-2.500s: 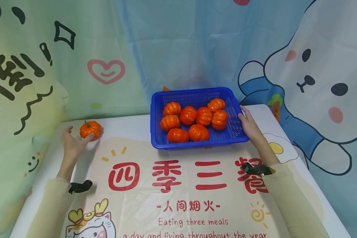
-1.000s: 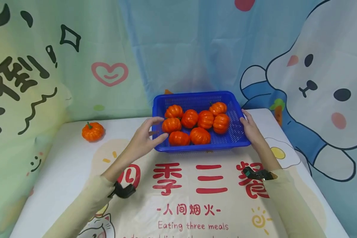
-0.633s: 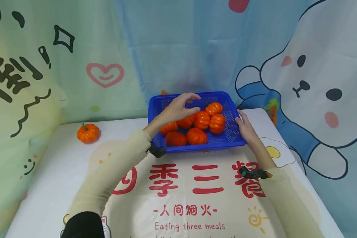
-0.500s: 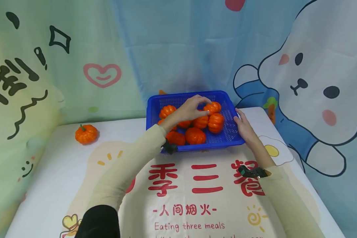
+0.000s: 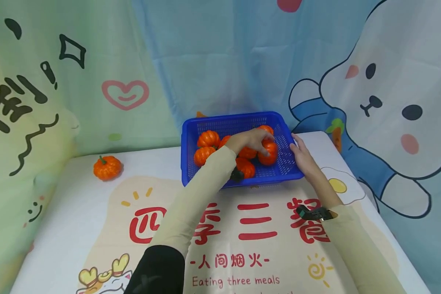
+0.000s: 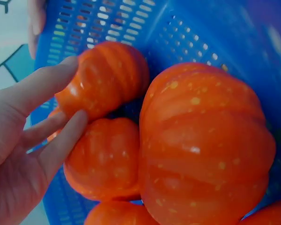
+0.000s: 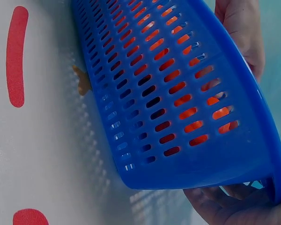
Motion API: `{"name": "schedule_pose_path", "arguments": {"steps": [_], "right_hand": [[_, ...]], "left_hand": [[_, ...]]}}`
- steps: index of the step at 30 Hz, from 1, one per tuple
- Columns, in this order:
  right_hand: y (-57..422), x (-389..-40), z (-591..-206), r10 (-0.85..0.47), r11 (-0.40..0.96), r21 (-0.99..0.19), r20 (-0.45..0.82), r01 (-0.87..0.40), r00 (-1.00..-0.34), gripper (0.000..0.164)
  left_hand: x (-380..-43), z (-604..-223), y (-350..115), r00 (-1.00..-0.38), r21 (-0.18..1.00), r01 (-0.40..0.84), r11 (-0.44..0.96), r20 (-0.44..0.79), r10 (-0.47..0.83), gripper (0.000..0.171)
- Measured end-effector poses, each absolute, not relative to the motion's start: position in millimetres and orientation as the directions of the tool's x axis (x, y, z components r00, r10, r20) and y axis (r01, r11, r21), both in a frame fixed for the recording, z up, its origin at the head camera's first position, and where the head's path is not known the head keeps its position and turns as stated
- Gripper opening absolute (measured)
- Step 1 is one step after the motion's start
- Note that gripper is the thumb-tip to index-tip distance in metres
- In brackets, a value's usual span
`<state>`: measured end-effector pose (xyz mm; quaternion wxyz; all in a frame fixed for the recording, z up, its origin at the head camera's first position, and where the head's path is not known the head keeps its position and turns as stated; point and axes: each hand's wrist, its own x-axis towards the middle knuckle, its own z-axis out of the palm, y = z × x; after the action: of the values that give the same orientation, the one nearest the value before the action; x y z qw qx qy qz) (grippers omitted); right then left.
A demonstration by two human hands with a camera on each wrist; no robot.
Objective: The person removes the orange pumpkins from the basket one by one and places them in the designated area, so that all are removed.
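The left hand (image 5: 250, 141), fingers spread, empty, seemingly reaches for a pumpkin (image 6: 116, 75); grasping should follow. The right hand (image 5: 304, 158) grips the basket (image 7: 203, 161).

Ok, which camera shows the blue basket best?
The head view: it fits nearly the whole basket, though the left sleeve crosses it. The left wrist view shows part of its inside; the right wrist view, mostly its outside.

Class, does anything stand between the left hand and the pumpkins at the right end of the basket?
Nothing visible does. The left hand reaches over the near rim of the blue basket, its fingers spread right by those pumpkins; whether they touch is hard to tell.
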<state>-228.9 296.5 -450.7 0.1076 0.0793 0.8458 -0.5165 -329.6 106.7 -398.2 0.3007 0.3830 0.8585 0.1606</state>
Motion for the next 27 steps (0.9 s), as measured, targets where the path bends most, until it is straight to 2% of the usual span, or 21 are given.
{"name": "schedule_pose_path", "arguments": {"steps": [4,10,17,22,27], "right_hand": [[295.1,-227.7,-450.9,0.026,0.451,-0.855,-0.277,0.258,-0.961,0.058],[295.2,-228.7,-449.6,0.029,0.446,-0.86,-0.264,0.249,-0.964,0.058],[296.3,-229.6,-449.7,0.023,0.454,-0.856,-0.266,0.247,-0.964,0.058],[297.2,-229.5,-451.6,0.019,0.465,-0.849,-0.273,0.25,-0.962,0.058],[297.8,-230.3,-451.8,0.025,0.461,-0.852,-0.266,0.247,-0.964,0.058]], "left_hand": [[-330.4,-401.1,106.0,-0.515,0.502,0.547,0.669,-0.428,0.743,0.067],[-330.2,-403.0,107.9,-0.525,0.47,0.578,0.668,-0.412,0.744,0.067],[-327.3,-399.4,115.0,-0.522,0.43,0.579,0.693,-0.458,0.72,0.056],[-325.2,-396.6,117.1,-0.519,0.407,0.557,0.724,-0.51,0.685,0.055],[-324.0,-397.2,116.8,-0.518,0.416,0.571,0.708,-0.487,0.704,0.052]]}}
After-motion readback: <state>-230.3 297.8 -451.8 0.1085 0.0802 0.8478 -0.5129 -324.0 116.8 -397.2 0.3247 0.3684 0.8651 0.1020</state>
